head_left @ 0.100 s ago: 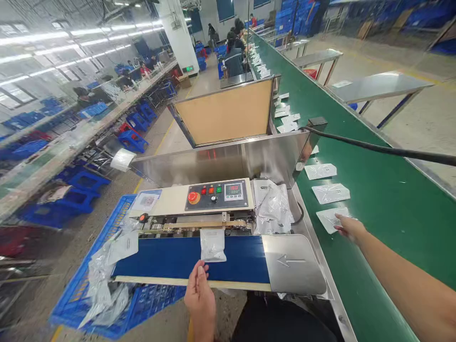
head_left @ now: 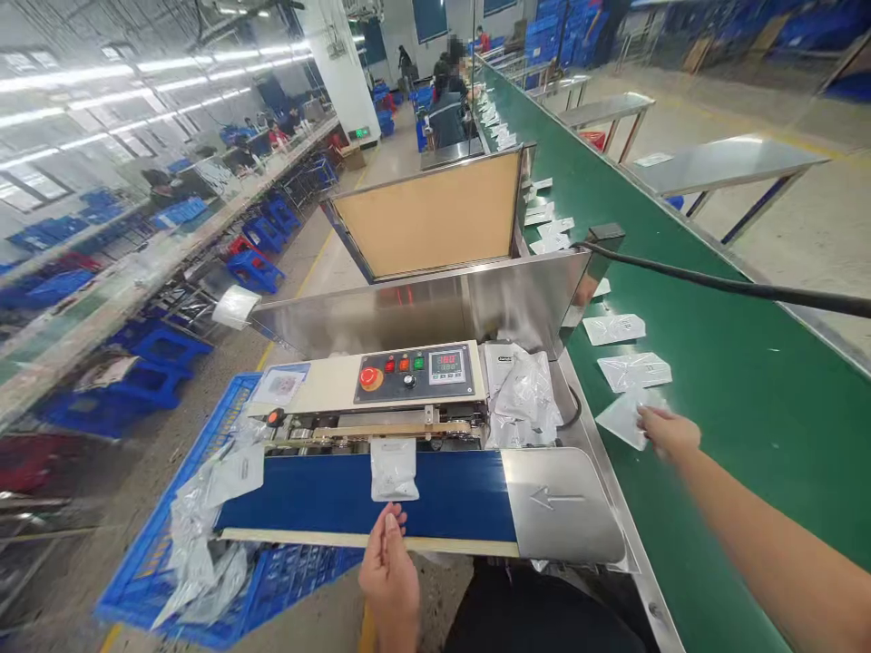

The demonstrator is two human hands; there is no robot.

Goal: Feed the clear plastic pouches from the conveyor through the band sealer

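Observation:
A white pouch hangs from the sealing machine over its blue belt. My left hand is just below that pouch, palm up, fingers curled and a little apart, holding nothing. Over the green conveyor, my right hand pinches the edge of another white pouch, which is blurred and tilted. Two more flat pouches lie just beyond it on the conveyor. More clear and white pouches are heaped at the machine's right end.
A blue crate with pouches piled on it stands at the lower left. A black cable crosses above the green conveyor. Metal panels rise behind the machine. People sit at the far end.
The pouch at the machine has shifted left. My right hand has closed on the nearest conveyor pouch and tilted it. My left hand has moved slightly right and down.

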